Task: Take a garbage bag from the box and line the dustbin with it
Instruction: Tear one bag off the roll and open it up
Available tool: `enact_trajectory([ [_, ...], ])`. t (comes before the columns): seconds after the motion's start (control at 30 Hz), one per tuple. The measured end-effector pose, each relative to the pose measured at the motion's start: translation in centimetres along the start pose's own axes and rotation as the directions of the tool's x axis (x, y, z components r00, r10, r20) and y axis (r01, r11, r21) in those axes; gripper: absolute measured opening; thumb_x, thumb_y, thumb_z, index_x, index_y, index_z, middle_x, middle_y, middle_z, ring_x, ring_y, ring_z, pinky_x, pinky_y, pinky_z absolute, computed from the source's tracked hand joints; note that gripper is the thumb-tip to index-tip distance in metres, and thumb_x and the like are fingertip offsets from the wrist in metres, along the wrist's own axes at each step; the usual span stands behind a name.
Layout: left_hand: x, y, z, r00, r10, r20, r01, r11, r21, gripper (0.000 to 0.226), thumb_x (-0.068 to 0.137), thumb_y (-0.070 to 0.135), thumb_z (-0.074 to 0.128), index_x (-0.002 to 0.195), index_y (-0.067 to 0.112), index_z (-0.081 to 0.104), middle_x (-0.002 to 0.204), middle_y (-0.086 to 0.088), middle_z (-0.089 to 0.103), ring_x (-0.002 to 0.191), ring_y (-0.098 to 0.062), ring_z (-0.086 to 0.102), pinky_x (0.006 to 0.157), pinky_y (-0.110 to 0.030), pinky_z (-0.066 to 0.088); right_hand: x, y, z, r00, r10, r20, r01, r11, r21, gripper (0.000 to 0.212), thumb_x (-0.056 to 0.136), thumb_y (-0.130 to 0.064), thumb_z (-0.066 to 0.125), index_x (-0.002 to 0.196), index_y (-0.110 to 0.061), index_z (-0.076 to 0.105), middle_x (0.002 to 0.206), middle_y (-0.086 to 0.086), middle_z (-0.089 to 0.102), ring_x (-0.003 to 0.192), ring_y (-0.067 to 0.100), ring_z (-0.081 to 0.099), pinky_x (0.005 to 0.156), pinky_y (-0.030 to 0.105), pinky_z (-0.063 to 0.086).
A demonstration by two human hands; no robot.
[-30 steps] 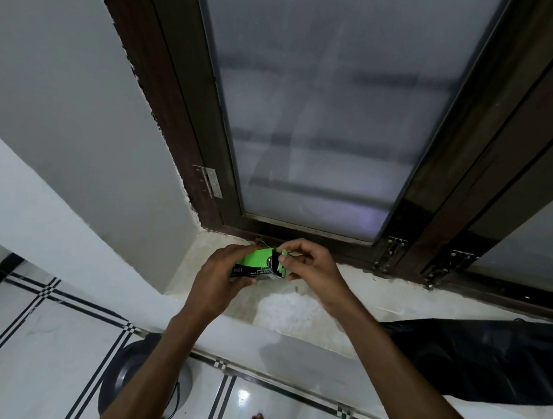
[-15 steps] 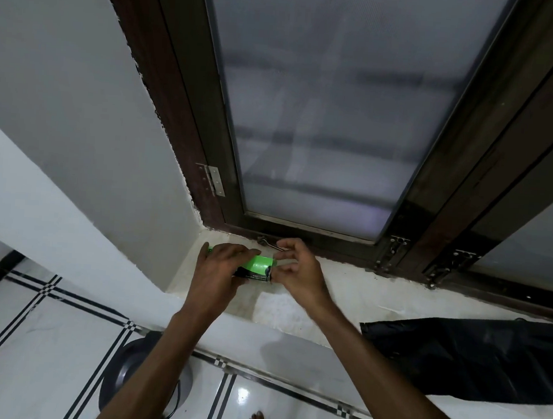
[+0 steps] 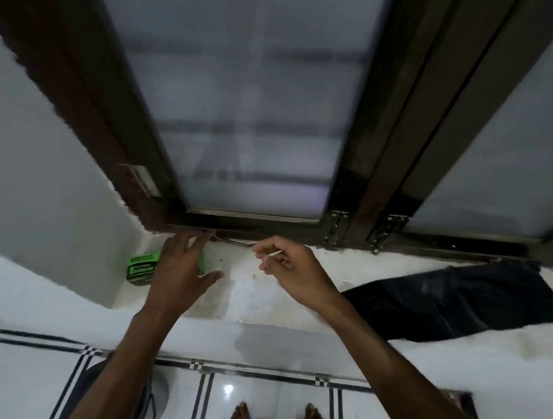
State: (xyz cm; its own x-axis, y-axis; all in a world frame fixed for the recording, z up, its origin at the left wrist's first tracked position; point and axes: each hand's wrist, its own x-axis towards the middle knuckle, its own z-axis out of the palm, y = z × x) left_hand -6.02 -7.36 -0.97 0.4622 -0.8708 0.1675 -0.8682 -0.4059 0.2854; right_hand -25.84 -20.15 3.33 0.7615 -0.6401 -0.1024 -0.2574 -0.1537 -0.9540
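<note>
Head view, the only one I have, looking down over my arms at the window sill. The green box sits flat on the sill in the left corner, close to the wall, and my left hand hovers right over its near end with fingers spread wide and nothing gripped; I can't tell whether the palm grazes the box or floats just above it. It makes sense there: tucked in the corner, it's out of the way and won't slide off the edge.

My right hand hangs beside it over bare sill, fingers loosely curled and pinched narrow, and there may be a thin pale scrap between the tips, but the blur makes it too small to call. Off to my right, well apart from both hands, the black garbage bag lies spread flat on the sill, one edge drooping over the front lip. I judge that's the bag already out of the box, parked where I can grab it.

Down by my left forearm, on the tiled floor, the dark dustbin peeks out, mostly hidden and not yet lined as far as I can see. Next job, I reckon: reach right for the bag, then go down to the bin.
</note>
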Motion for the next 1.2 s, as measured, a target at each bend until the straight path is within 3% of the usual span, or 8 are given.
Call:
enact_trajectory([
  [0.17, 0.4, 11.4, 1.2, 0.948, 0.284, -0.146, -0.316, 0.894, -0.316, 0.021, 0.092, 0.020, 0.060, 0.111, 0.018, 0.069, 0.111, -0.002, 0.065, 0.105, -0.021, 0.059, 0.091, -0.028, 0.044, -4.8, 0.8, -9.4, 0.947, -0.055, -0.315, 0.040, 0.998, -0.053, 0.022, 0.095, -0.004, 0.057, 0.098, -0.021, 0.070, 0.096, -0.009, 0.072, 0.084, 0.008, 0.069, 0.079, 0.020, 0.055],
  [0.33, 0.2, 21.7, 4.0, 0.872, 0.490, -0.017, -0.435, 0.758, -0.486, 0.017, 0.092, 0.014, 0.062, 0.102, 0.024, 0.071, 0.100, 0.010, 0.067, 0.090, -0.009, 0.062, 0.080, -0.028, 0.052, -10.7, 7.6, -20.7, 0.623, 0.028, -0.782, -0.226, 0.963, -0.146, 0.016, 0.094, -0.006, 0.060, 0.102, -0.011, 0.072, 0.100, 0.009, 0.075, 0.082, 0.005, 0.067, 0.077, 0.011, 0.047],
  [0.47, -0.1, 27.6, 5.9, 0.800, 0.594, 0.082, -0.459, 0.694, -0.554, 0.018, 0.094, 0.017, 0.059, 0.104, 0.025, 0.071, 0.102, 0.013, 0.066, 0.089, -0.003, 0.062, 0.080, -0.023, 0.052, -14.6, 15.1, -28.6, 0.416, 0.053, -0.908, -0.587, 0.778, -0.223, 0.038, 0.093, -0.029, 0.050, 0.117, -0.006, 0.068, 0.114, 0.016, 0.071, 0.107, 0.034, 0.064, 0.100, 0.037, 0.049],
  [0.57, -0.4, 30.9, 7.0, 0.781, 0.606, 0.148, -0.421, 0.687, -0.592, 0.018, 0.093, 0.016, 0.062, 0.105, 0.024, 0.073, 0.102, 0.012, 0.068, 0.088, -0.002, 0.063, 0.080, -0.017, 0.051, -15.8, 18.9, -31.8, 0.401, 0.151, -0.904, -0.786, 0.564, -0.254, 0.056, 0.096, -0.043, 0.039, 0.129, 0.000, 0.055, 0.127, 0.023, 0.061, 0.126, 0.044, 0.046, 0.108, 0.049, 0.040],
  [0.7, -1.0, 33.4, 7.9, 0.786, 0.589, 0.188, -0.369, 0.692, -0.620, 0.017, 0.093, 0.015, 0.063, 0.105, 0.022, 0.073, 0.097, 0.013, 0.069, 0.085, 0.000, 0.063, 0.075, -0.008, 0.048, -16.4, 20.9, -32.9, 0.374, 0.069, -0.925, -0.848, 0.429, -0.311, 0.033, 0.095, -0.028, 0.058, 0.118, -0.007, 0.066, 0.126, 0.018, 0.061, 0.129, 0.041, 0.040, 0.107, 0.047, 0.036],
  [0.87, -1.7, 34.6, 8.1, 0.827, 0.502, 0.252, -0.225, 0.707, -0.670, 0.015, 0.094, 0.019, 0.060, 0.101, 0.024, 0.073, 0.099, 0.014, 0.071, 0.087, -0.001, 0.067, 0.075, -0.017, 0.054, -16.7, 20.4, -32.8, 0.346, 0.077, -0.935, -0.722, 0.659, -0.212, 0.009, 0.091, -0.017, 0.066, 0.098, -0.012, 0.070, 0.109, 0.011, 0.068, 0.112, 0.035, 0.056, 0.096, 0.043, 0.044],
  [1.0, -2.1, 36.2, 6.5, 0.848, 0.385, 0.365, 0.029, 0.654, -0.756, 0.015, 0.094, 0.022, 0.062, 0.099, 0.026, 0.074, 0.093, 0.018, 0.073, 0.086, 0.004, 0.066, 0.074, -0.010, 0.050, -18.7, 16.7, -29.0, 0.513, 0.111, -0.851, -0.234, 0.972, -0.014, 0.014, 0.086, -0.006, 0.072, 0.088, -0.014, 0.061, 0.083, 0.003, 0.067, 0.079, 0.020, 0.063, 0.073, 0.024, 0.051],
  [1.2, -4.2, 36.5, 4.5, 0.836, 0.321, 0.444, 0.258, 0.484, -0.836, 0.023, 0.081, 0.041, 0.074, 0.096, 0.024, 0.076, 0.090, 0.005, 0.076, 0.084, -0.007, 0.070, 0.076, -0.025, 0.055, -23.0, 9.6, -19.6, 0.727, 0.053, -0.685, 0.025, 0.994, 0.104, 0.034, 0.075, 0.001, 0.080, 0.092, -0.011, 0.053, 0.081, 0.014, 0.063, 0.071, 0.017, 0.060, 0.066, 0.021, 0.050],
])
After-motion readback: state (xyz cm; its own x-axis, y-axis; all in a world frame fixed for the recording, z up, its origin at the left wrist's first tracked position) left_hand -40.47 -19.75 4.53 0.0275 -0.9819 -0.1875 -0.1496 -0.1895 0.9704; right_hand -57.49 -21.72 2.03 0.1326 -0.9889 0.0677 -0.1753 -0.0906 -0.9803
